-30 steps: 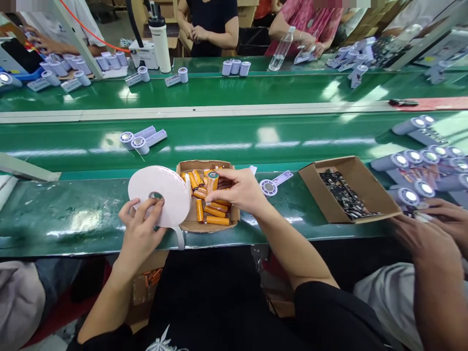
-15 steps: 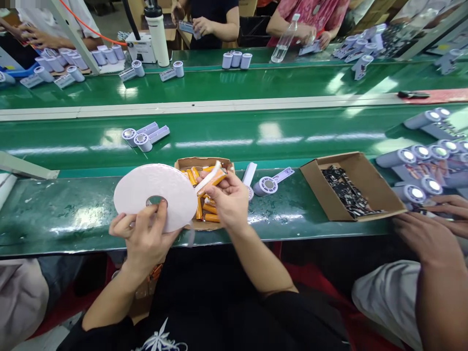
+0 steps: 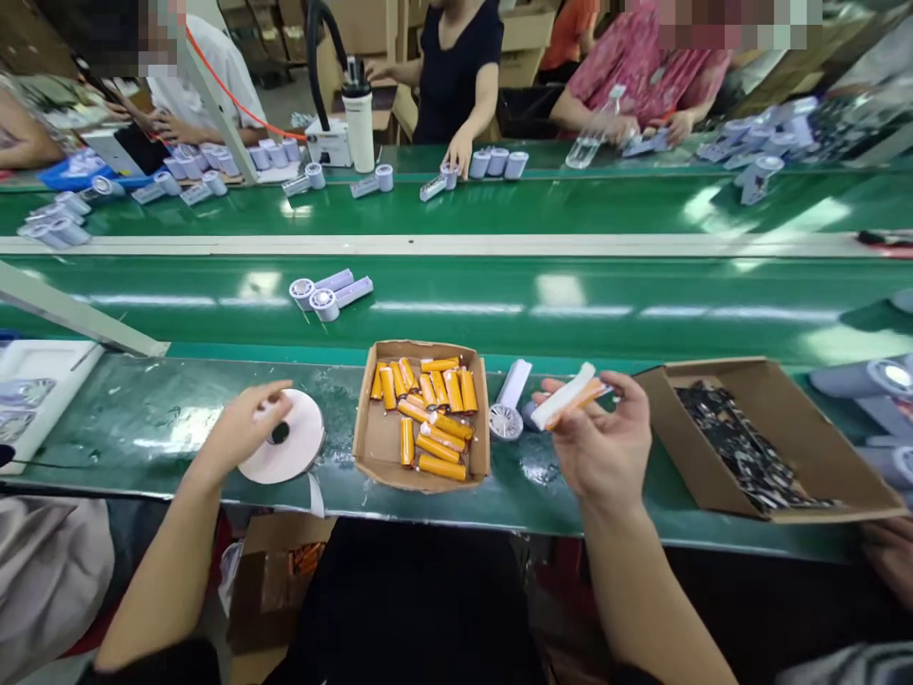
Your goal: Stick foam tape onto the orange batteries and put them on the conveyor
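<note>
A white roll of tape [image 3: 305, 440] lies flat on the bench, a short tail hanging over the front edge. Over its left side is my left hand [image 3: 239, 426], its fingers stretched out and nothing gripped. My right hand [image 3: 606, 442] holds an orange cylindrical battery [image 3: 593, 389] with a white strip [image 3: 560, 400] along its side, raised right of the cardboard tray [image 3: 378, 447]. Several orange batteries [image 3: 442, 466] lie in that tray. Close to my right hand, a lilac handheld fan casing [image 3: 506, 421] rests on the bench; another round part is partly hidden behind the fingers.
A cardboard box [image 3: 677, 457] of small dark parts stands at the right, beside more lilac casings [image 3: 863, 379]. Two casings [image 3: 324, 304] lie on the green belt [image 3: 463, 323]. A white foam box [image 3: 64, 366] is at left. Co-workers sit across the line.
My left hand has set the tape roll down on the bench and loosened its fingers. The battery with its strip has moved right, away from the tray, in my right hand. The view has shifted.
</note>
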`<state>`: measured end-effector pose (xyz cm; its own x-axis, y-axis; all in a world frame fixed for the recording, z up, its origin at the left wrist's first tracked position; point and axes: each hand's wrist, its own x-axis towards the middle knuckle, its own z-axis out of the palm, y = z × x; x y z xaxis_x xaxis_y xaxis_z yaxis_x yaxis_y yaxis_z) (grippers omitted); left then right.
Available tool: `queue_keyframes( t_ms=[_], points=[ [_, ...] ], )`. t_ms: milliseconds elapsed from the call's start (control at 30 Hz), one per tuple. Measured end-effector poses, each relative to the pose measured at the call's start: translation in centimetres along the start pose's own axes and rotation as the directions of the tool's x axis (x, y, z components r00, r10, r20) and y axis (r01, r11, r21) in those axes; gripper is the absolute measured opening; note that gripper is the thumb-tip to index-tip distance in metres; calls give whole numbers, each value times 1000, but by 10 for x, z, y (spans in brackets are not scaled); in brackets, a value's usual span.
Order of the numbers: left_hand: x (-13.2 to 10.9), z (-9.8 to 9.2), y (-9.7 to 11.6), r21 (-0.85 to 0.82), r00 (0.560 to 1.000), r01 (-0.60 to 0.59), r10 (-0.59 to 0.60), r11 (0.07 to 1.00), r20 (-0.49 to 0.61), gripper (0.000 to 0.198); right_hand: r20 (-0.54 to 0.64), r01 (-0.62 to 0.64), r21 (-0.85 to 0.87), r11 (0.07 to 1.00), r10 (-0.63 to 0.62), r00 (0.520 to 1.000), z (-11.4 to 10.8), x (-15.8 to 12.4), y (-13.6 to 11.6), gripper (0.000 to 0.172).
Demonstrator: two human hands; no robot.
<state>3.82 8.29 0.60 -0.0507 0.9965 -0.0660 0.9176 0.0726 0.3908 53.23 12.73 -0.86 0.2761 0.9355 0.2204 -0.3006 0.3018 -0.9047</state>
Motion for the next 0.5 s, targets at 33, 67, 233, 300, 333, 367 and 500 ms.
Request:
queue_keyframes(
  t_ms=[33, 67, 233, 300, 333, 367, 500],
  points=[
    [31, -3, 14, 28, 997, -30, 32, 999, -75, 66, 19, -9, 18, 1000, 8, 1000, 4, -6, 2, 61],
    [62, -4, 30, 103, 987, -81, 94, 991, -129, 69, 36, -16, 34, 999, 14, 999, 9, -9, 3, 61],
    [179, 2, 96, 307, 934, -245, 308, 920, -178, 66, 36, -62, -18, 998, 62, 997, 2, -10, -14, 62],
    [192, 5, 105, 387, 901, -323, 406, 863, -152, 58, 20, -111, -100, 989, 113, 993, -21, -17, -22, 60],
    [194, 8, 105, 403, 885, -348, 438, 846, -156, 54, 9, -149, -134, 980, 152, 988, -35, -24, -24, 58],
    [195, 10, 102, 403, 871, -367, 462, 838, -168, 49, -10, -192, -154, 969, 193, 981, -49, -32, -25, 58],
    [215, 28, 72, 433, 846, -362, 486, 826, -219, 31, -159, -318, -134, 938, 297, 942, -86, -62, -23, 60]
  ],
)
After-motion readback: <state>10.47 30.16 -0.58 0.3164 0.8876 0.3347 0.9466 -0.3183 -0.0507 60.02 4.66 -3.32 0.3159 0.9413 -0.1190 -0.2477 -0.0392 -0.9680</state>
